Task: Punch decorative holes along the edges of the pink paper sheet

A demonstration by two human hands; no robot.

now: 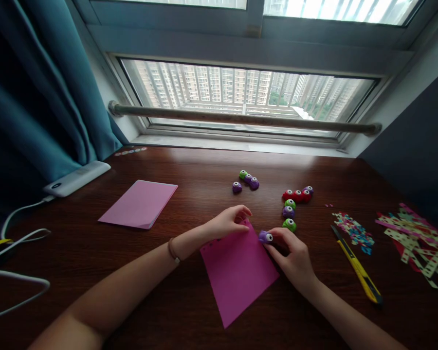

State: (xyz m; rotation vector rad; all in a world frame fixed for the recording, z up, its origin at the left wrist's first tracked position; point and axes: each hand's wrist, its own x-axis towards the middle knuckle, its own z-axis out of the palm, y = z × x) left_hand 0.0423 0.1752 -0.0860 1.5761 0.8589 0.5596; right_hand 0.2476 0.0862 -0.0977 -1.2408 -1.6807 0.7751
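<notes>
Pink sheet (pixel 237 272) flat on the dark table (pixel 190 316). Left hand (pixel 229 221) pinching its far edge; right hand (pixel 291 253) pinching a purple punch (pixel 265 237) at the same edge. Farther, more small punches (pixel 290 206), scattered.

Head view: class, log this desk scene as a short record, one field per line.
left hand: pinches top edge of pink sheet
right hand: holds purple punch at the sheet's right edge
spare punches: red, green, purple, grouped behind the hands
knife: yellow, right of the hands
scraps: far right
pink stack: left
surface: dark wooden desk
</notes>
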